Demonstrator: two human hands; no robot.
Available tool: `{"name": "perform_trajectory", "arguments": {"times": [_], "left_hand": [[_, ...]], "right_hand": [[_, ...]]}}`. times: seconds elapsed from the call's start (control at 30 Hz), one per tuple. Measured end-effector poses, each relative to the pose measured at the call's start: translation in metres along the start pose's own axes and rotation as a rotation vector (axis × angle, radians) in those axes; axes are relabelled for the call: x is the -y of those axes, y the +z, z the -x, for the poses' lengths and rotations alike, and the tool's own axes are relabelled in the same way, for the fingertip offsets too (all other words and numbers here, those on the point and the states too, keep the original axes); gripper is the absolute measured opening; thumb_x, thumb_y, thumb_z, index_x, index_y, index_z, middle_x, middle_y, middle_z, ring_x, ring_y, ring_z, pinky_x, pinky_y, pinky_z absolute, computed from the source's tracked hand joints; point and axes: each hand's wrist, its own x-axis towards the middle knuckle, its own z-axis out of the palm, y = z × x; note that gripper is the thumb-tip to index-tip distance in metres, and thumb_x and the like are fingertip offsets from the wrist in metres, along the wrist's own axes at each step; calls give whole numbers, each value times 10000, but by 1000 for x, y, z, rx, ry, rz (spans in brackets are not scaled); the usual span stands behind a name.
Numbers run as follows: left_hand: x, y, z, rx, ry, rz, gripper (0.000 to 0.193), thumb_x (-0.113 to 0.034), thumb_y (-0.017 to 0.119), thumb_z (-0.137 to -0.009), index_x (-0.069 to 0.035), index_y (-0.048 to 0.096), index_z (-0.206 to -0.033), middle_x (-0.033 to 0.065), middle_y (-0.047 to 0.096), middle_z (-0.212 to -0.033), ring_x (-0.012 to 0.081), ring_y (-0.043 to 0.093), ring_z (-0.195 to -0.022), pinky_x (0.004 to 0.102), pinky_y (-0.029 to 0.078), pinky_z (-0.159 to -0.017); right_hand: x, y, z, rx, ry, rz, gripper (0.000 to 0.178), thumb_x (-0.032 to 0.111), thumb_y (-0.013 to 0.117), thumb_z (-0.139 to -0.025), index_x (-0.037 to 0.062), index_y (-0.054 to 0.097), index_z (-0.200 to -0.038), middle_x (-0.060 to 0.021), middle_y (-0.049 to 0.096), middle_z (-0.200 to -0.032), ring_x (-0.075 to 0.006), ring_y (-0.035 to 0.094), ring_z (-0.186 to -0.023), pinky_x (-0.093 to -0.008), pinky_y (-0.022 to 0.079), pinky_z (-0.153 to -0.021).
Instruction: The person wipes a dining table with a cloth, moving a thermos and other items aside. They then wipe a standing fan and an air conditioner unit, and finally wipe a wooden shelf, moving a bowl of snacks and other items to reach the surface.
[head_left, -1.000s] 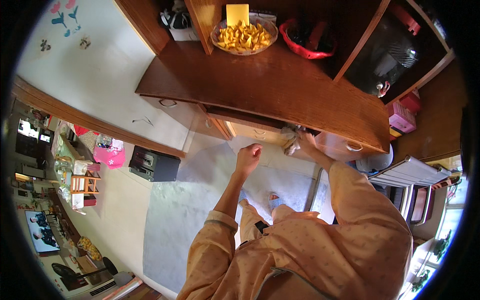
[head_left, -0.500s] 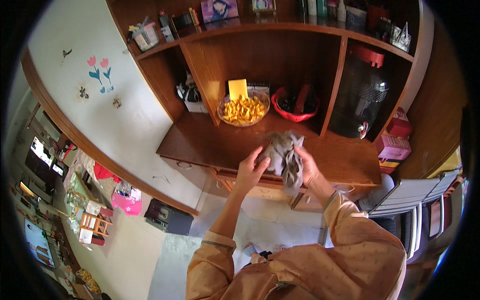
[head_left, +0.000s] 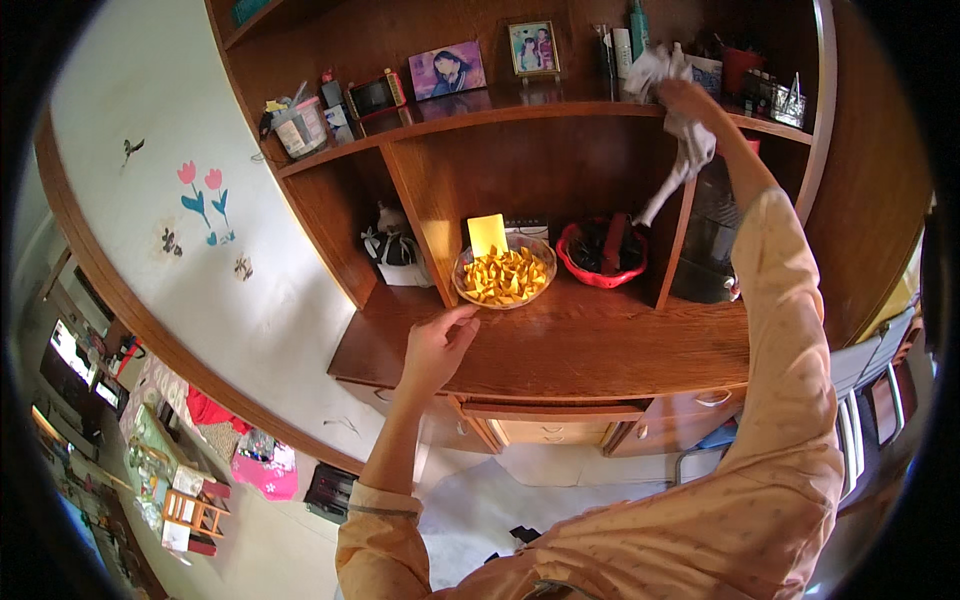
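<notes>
In my right hand, raised at the upper shelf's front edge, is a crumpled grey cloth. Part of the cloth lies over the shelf beside several bottles, and a long tail dangles in front of the upright divider. The right fingers are partly hidden behind the hand and cloth. My left hand holds nothing; its fingers are apart and reach toward the near rim of a clear bowl. Yellow folded pieces fill that bowl. Whether the fingertips touch the rim I cannot tell.
A red basket with dark things stands right of the bowl on the wooden cabinet top. Above, the shelf carries a portrait picture, a framed photo and a white tub. Metal-framed chairs stand at right.
My right hand has lifted the cloth from above the cabinet top to the upper shelf. My left hand has left the cloth and moved left, below the bowl. The view has shifted upward.
</notes>
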Motion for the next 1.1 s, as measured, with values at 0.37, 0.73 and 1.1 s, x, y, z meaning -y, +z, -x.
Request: {"name": "perform_trajectory", "arguments": {"times": [0.37, 0.73, 1.1], "left_hand": [[-8, -30, -175, -303, 236, -217, 330, -201, 557, -859, -82, 560, -1167, 155, 583, -1148, 308, 547, -1079, 355, 427, -912], [28, -42, -262, -300, 415, -786, 347, -219, 571, -840, -74, 557, -1155, 104, 571, -1164, 265, 504, -1117, 398, 361, -970], [145, -246, -304, -745, 140, -827, 355, -212, 631, -787, -38, 596, -1094, 190, 613, -1031, 351, 573, -963, 409, 453, -829]], "right_hand": [[189, 7, -191, 201, -254, -830, 445, 348, 379, -913, 143, 454, -1300, -105, 424, -1354, -289, 437, -1203, -402, 342, -1010], [6, 42, -107, 404, -94, -604, 343, 267, 382, -946, 89, 555, -1183, -162, 617, -1033, -266, 600, -894, -385, 472, -814], [178, 5, -221, 389, -288, -824, 435, 270, 458, -906, 71, 441, -1292, -182, 530, -1213, -284, 520, -1084, -351, 386, -939]]}}
